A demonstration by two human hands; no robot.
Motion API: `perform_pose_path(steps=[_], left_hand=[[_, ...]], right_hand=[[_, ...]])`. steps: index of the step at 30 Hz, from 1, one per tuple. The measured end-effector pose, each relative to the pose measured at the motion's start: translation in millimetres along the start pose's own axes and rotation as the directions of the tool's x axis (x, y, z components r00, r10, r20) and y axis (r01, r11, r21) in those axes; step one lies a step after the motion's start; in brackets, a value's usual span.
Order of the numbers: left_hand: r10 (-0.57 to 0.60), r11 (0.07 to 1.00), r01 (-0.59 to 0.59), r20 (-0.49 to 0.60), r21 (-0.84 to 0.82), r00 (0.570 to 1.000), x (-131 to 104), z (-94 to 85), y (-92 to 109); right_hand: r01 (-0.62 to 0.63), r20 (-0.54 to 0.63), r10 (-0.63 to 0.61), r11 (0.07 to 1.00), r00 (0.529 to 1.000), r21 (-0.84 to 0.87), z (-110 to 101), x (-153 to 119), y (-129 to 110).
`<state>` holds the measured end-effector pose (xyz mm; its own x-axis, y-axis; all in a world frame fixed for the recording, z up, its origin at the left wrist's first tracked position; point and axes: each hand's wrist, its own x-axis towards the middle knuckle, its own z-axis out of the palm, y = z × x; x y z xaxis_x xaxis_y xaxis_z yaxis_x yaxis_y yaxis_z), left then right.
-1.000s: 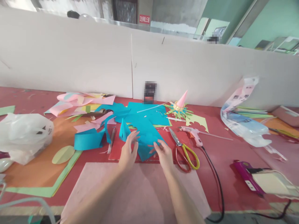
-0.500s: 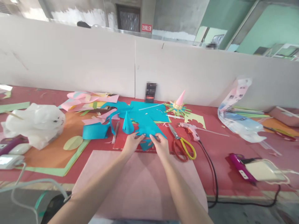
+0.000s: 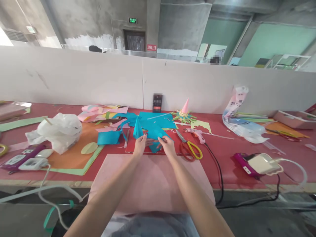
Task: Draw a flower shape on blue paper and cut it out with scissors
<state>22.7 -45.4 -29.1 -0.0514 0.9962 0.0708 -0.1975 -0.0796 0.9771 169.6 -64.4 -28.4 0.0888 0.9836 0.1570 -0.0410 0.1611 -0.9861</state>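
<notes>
My left hand point(image 3: 140, 144) and my right hand point(image 3: 168, 144) are at the middle of the table, a small gap between them. Fingers and thumb are pinched on both, on a piece of blue paper point(image 3: 155, 133); its outline merges with the blue sheets behind. Just left of my left hand stands a blue paper cone point(image 3: 137, 128), upright. To the right of my right hand lie scissors point(image 3: 189, 148) with one red and one yellow handle, and a pink glue gun point(image 3: 198, 134). A larger blue sheet point(image 3: 165, 120) spreads out behind my hands.
A pink cone on a green fringed base point(image 3: 184, 110) stands at the back. White plastic bag point(image 3: 59, 130), orange sheet point(image 3: 66, 159) and purple power strip point(image 3: 23, 158) are left. Another purple strip point(image 3: 243, 164) with cables and a plastic package point(image 3: 240, 125) are right. A white partition point(image 3: 103, 82) rises behind.
The view has tilted up, showing more of the wall. My left hand has turned slightly, and its fingers are now nearer the blue cone's base. Both hands stay on the blue paper.
</notes>
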Motion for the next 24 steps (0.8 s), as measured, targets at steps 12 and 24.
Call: perform_pose_path(steps=[12, 24], left_hand=[[0.481, 0.190, -0.590, 0.450, 0.784, 0.753, -19.5, 0.3, 8.8], [0.136, 0.947, -0.128, -0.006, 0.294, 0.991, 1.3, -9.1, 5.0]], right_hand=[[0.164, 0.010, -0.166, 0.966, 0.986, -0.198, 4.0, -11.0, -8.7], [-0.098, -0.271, -0.325, 0.461, 0.906, -0.882, -55.8, -31.2, -44.1]])
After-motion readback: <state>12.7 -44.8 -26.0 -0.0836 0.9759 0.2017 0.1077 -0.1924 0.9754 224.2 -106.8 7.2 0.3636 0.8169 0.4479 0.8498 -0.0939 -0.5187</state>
